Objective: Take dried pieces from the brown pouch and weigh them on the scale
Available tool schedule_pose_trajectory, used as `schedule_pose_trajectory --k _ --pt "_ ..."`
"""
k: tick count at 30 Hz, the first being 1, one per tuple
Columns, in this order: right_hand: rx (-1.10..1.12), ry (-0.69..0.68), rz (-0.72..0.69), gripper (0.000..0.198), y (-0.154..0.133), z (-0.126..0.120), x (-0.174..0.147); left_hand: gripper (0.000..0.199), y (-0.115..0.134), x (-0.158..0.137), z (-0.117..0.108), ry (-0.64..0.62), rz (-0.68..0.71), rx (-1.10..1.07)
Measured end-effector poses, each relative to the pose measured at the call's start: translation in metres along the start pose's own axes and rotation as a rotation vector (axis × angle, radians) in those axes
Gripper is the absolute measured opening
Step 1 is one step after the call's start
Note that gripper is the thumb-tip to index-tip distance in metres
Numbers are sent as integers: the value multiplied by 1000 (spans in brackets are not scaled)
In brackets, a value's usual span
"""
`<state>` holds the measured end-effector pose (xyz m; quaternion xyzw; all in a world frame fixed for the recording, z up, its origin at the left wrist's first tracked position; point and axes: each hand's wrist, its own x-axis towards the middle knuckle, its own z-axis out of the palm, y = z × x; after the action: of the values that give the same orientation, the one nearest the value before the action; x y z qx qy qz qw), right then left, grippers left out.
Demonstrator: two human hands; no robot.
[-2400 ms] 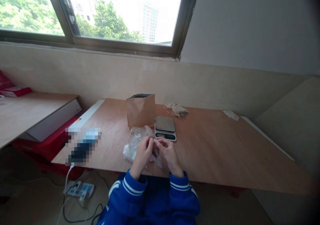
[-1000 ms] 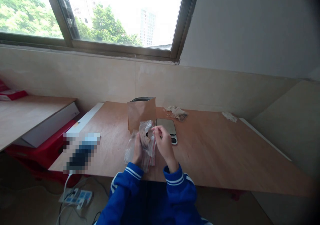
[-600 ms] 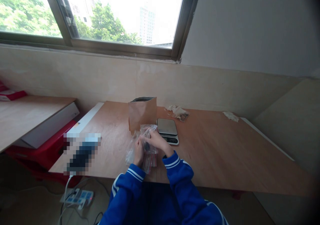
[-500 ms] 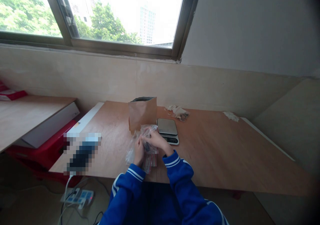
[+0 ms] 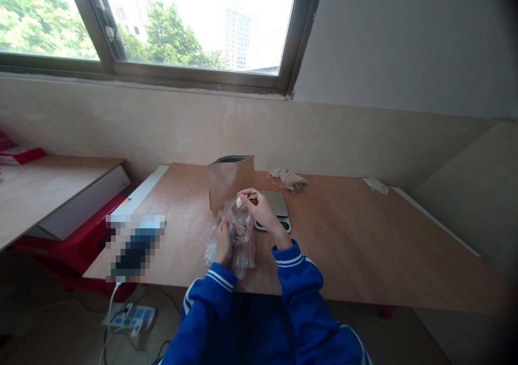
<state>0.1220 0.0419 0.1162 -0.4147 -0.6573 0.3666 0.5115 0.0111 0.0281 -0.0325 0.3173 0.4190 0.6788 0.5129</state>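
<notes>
My left hand (image 5: 224,242) is closed on a clear plastic bag (image 5: 238,217) with some dark and brownish contents inside. Just above the bag's mouth, my right hand (image 5: 261,209) pinches a few dried slices, one whitish (image 5: 239,202) and one brown (image 5: 253,196); their exact kind is unclear. Beneath both hands lie flat zip bags (image 5: 246,261) with red strips. A kitchen scale (image 5: 279,205) sits right behind my right hand, which partly covers it. An upright brown paper bag (image 5: 230,181) stands open behind the plastic bag.
A small bag of dried bits (image 5: 295,182) and pale scraps (image 5: 278,173) lie behind the scale. More whitish scraps (image 5: 375,186) are at the far right. On the left is a blurred-out dark device (image 5: 135,251) with a cable; a power strip (image 5: 133,317) lies below.
My right hand has come up out of the plastic bag and now shows whitish and brown slices in its fingers. My left hand stays on the bag.
</notes>
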Motion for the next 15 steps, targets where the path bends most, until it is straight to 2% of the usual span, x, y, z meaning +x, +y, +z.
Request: schedule_pose_trajectory --k 4,7,9,11,15 --pt "-78 132 -240 31 -38 -8 55 43 2 -1 0 24 -27 48" --pt "-202 171 -413 28 -52 -2 109 43 7 -3 2 31 -39 79" --pt "-299 169 -479 23 -48 5 139 43 12 -5 4 31 -32 101" --pt "-400 116 -483 15 -37 13 158 42 17 -6 6 30 -24 118" --pt "-549 12 -455 10 -13 26 164 40 19 -7 8 18 -38 91"
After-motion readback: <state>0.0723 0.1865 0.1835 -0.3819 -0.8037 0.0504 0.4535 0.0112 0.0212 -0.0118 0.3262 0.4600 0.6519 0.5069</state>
